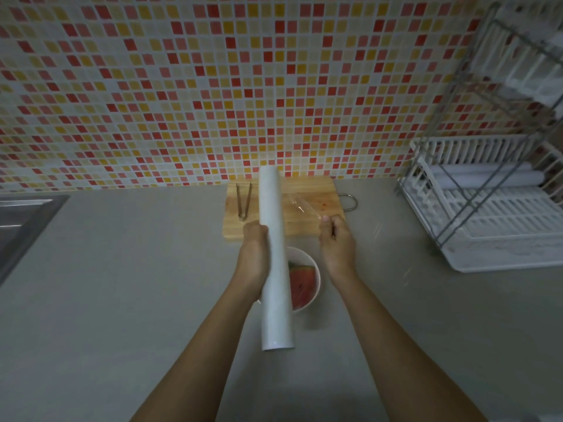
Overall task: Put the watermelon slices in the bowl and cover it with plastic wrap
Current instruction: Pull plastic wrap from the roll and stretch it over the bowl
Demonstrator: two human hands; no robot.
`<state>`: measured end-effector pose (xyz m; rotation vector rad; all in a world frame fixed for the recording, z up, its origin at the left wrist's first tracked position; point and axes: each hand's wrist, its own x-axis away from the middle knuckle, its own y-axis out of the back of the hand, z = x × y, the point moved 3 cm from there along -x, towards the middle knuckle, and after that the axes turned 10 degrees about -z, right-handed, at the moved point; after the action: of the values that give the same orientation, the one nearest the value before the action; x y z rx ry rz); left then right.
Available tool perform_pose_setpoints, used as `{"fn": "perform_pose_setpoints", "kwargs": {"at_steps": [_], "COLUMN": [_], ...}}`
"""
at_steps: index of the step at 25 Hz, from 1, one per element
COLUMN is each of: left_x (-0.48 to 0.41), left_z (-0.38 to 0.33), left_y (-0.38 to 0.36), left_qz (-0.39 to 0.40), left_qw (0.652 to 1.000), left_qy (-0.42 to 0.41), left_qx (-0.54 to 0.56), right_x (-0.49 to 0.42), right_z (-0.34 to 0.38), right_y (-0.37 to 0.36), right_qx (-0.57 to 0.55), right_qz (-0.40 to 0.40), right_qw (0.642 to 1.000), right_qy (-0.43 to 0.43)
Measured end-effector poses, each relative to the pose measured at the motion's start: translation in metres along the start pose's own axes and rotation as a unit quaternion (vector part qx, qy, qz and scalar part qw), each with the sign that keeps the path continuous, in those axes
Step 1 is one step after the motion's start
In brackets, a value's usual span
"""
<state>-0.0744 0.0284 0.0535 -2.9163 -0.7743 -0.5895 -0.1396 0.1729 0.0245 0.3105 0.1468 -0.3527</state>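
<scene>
left hand [255, 239] grips roll of plastic wrap [275, 263] near its middle, fingers curled round it; roll held off the counter, long axis pointing away from the body, far end over the cutting board [307, 190], near end toward the camera. right hand [335, 239] pinches the loose edge of clear film [303, 204], thumb and fingers closed on it, film stretched a short way to the right of the roll. white bowl [315, 271] sits on grey counter [122, 284] under the roll, partly hidden by it; watermelon slices [301, 284] inside, red flesh and a bit of green rind showing. metal tongs [243, 201] lie on left part of the board. white dish rack [487, 208] at right, sink [21, 214] edge at far left, mosaic tile wall [213, 86] behind
</scene>
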Motion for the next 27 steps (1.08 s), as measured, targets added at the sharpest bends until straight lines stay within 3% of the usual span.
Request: {"fn": "perform_pose_setpoints", "kwargs": {"at_steps": [4, 9, 13, 17, 25, 27], "left_x": [-0.003, -0.010, -0.012, -0.011, -0.009, -0.010], "left_z": [0.018, 0.038, 0.036, 0.041, 0.054, 0.055], "left_y": [0.001, 0.002, -0.004, -0.003, 0.010, 0.014], "left_qz": [-0.031, 0.008, -0.003, 0.009, -0.103, -0.109], "left_qw": [0.988, 0.994, 0.989, 0.990, 0.937, 0.929], "left_qy": [-0.040, -0.004, -0.027, 0.010, -0.153, -0.161], "left_qx": [-0.143, -0.113, -0.145, -0.143, -0.296, -0.314], "right_x": [0.006, 0.007, -0.001, -0.002, 0.012, 0.014], "right_z": [-0.034, -0.070, -0.088, -0.093, -0.099, -0.097], "right_y": [0.003, 0.015, 0.019, 0.018, 0.012, 0.005], "right_qx": [0.043, 0.048, 0.054, 0.067, 0.112, 0.106], "right_qz": [0.014, -0.011, -0.011, 0.003, 0.040, 0.036], "right_qw": [0.998, 0.996, 0.992, 0.993, 0.989, 0.991], "right_qy": [-0.035, -0.074, -0.110, -0.100, -0.091, -0.078]}}
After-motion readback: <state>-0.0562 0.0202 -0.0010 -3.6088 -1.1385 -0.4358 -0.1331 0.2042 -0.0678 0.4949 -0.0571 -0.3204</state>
